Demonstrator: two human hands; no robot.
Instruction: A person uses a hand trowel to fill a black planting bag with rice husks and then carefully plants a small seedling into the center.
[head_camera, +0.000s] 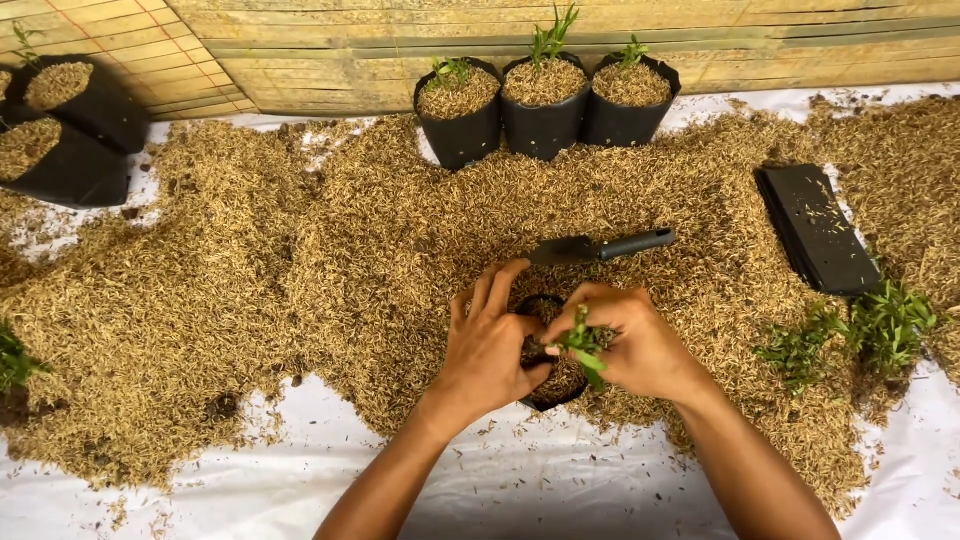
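Seedling (584, 345) sits pinched in our right hand (635, 345), right over the small black grow bag (545, 398), which is mostly hidden between both hands. Our left hand (487, 345) cups the bag's side, fingers spread. A trowel (600, 246) lies just beyond our fingertips on the husks (300, 260).

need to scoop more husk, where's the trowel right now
In the head view the trowel lies on the husk pile just beyond both hands, handle pointing right, in front of the three filled black bags.
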